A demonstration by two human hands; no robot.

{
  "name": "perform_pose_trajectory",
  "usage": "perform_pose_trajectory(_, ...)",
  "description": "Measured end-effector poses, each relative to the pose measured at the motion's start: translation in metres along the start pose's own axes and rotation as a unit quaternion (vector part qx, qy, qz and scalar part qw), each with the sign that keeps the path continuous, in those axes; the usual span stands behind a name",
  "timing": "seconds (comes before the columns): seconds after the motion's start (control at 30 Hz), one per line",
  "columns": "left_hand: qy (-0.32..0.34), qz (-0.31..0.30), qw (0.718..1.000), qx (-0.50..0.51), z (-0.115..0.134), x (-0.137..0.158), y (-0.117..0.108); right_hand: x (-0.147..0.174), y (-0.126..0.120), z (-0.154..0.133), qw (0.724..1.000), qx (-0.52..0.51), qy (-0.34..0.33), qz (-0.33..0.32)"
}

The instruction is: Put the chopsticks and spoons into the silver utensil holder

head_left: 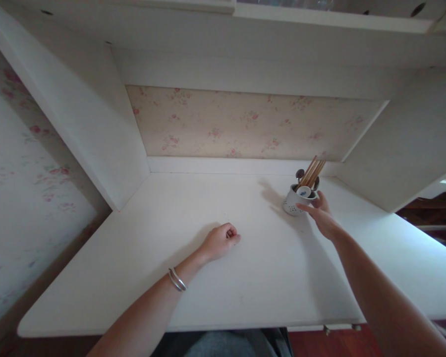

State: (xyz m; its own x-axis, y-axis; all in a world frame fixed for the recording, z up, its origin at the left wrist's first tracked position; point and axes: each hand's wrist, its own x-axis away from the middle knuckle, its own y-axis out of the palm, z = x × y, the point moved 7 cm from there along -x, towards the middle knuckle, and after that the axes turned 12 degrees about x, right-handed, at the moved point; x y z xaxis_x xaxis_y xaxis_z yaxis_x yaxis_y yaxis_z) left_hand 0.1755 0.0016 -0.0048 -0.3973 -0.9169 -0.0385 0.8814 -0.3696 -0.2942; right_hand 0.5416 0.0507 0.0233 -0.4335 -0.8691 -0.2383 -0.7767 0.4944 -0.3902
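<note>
Your dark-clothed lap point(226, 344) is closest to the lens, just under the desk edge, with the white cup point(290, 201) farther off and to the right. Your right hand point(323, 215) has that cup pinched from its right side, thumb across the front, fingers round the back; can't tell if the base is touching the desk point(245, 292). Sticking out of it: wooden chopsticks point(312, 171), a metal spoon point(300, 173) and some white piece point(304, 191) with a blue mark, way too small to read. Dark dots pattern the cup's side. Left of the cup and nearer you, your left hand point(220, 241) is curled into a loose fist, silver bangles point(177, 280) on the wrist. Behind the cup, floral wallpaper point(223, 121).
</note>
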Motion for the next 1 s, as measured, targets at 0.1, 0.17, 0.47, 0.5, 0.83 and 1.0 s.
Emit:
perform_pose_trajectory(0.1, -0.007, -0.003, 1.000, 0.004, 0.002, 0.000, 0.000, 0.012, -0.007, 0.002, 0.999, 0.017, 0.046, -0.001)
perform_pose_trajectory(0.17, -0.009, -0.002, 1.000, 0.006, 0.002, 0.000, 0.000, 0.022, -0.012, -0.005, 0.998, 0.031, 0.051, 0.013)
perform_pose_trajectory(0.47, -0.009, 0.020, 0.999, 0.045, -0.002, -0.003, -0.003, 0.110, 0.050, -0.082, 0.995, -0.081, -0.039, 0.031)
perform_pose_trajectory(0.5, -0.007, 0.031, 0.998, 0.054, -0.002, -0.003, -0.004, 0.120, 0.079, -0.086, 0.995, -0.082, -0.024, -0.060)
perform_pose_trajectory(0.83, -0.058, 0.067, 0.973, 0.212, -0.009, -0.008, -0.024, 0.162, 0.240, -0.101, 0.947, -0.108, 0.025, -0.302)
perform_pose_trajectory(1.0, -0.050, 0.034, 0.981, 0.186, -0.007, -0.006, -0.021, 0.170, 0.231, -0.099, 0.930, -0.177, 0.014, -0.322)
